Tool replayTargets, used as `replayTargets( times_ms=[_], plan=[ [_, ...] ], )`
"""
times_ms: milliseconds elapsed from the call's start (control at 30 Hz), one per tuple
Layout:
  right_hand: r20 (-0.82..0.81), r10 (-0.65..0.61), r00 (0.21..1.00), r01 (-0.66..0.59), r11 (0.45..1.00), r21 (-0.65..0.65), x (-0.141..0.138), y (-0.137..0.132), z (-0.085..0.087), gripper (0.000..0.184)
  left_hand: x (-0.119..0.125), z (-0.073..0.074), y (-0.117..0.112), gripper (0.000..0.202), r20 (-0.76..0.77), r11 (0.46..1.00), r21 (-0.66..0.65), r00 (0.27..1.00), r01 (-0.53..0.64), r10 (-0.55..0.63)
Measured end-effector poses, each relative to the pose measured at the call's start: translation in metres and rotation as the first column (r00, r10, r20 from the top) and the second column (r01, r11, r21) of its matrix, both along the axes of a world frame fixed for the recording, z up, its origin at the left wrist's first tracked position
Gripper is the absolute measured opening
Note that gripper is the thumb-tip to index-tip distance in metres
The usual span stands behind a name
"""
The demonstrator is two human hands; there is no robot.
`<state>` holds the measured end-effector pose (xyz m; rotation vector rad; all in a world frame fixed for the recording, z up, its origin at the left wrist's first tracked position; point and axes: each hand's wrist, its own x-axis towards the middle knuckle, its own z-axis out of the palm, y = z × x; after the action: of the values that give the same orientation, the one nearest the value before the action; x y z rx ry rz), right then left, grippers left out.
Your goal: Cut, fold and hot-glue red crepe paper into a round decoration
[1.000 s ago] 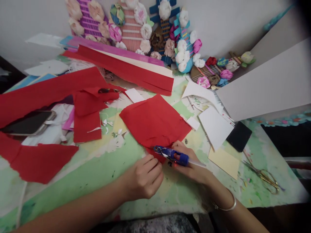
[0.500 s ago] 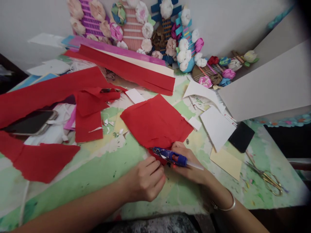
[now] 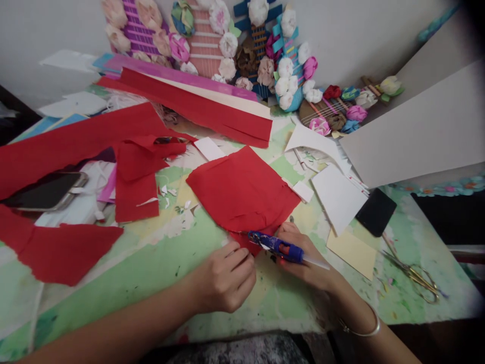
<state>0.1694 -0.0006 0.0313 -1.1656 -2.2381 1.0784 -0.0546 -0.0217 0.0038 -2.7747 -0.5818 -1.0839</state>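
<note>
Cluttered table (image 3: pixel 151 268): left hand (image 3: pixel 223 280) curled on red paper (image 3: pixel 242 189), right hand (image 3: pixel 303 263) gripping glue gun (image 3: pixel 280 246).

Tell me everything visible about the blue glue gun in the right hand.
The glue gun is small, with a blue plastic-looking body and a pale translucent glue stick projecting from its rear. It lies nearly level, nozzle pointing left. The right hand grips it from below, where a small red glow shows. Its nozzle sits at the near edge of the red paper sheet, close to the left hand; whether it touches either is unclear.
</note>
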Motion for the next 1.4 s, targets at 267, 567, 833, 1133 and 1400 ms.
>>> replayTargets(
  times_ms=[267,567,833,1133,1400],
  plan=[
    [0.056,-0.073,0.996,0.073,0.997,0.001,0.021,-0.01,-0.004,0.021,-0.001,-0.001,0.001,0.018,0.007,1.0,0.013,1.0,-0.013,0.013],
    [0.079,-0.138,0.987,0.136,0.99,0.019,0.041,-0.015,-0.007,0.02,-0.001,0.005,0.006,0.016,0.064,1.0,0.014,0.998,-0.013,0.012],
    [0.02,-0.19,0.982,0.188,0.98,0.058,0.053,-0.016,-0.007,0.017,-0.003,0.003,0.02,0.011,0.176,0.987,-0.161,0.984,-0.005,0.034],
    [-0.123,-0.217,0.968,0.217,0.976,-0.015,0.043,-0.007,-0.001,0.007,-0.006,0.005,0.061,0.015,0.248,0.9,-0.435,0.962,0.001,0.118],
    [-0.249,-0.269,0.93,0.256,0.963,-0.084,0.042,-0.005,-0.008,0.01,-0.011,0.004,0.09,0.014,0.178,0.777,-0.629,0.979,0.033,0.103]
  ],
)
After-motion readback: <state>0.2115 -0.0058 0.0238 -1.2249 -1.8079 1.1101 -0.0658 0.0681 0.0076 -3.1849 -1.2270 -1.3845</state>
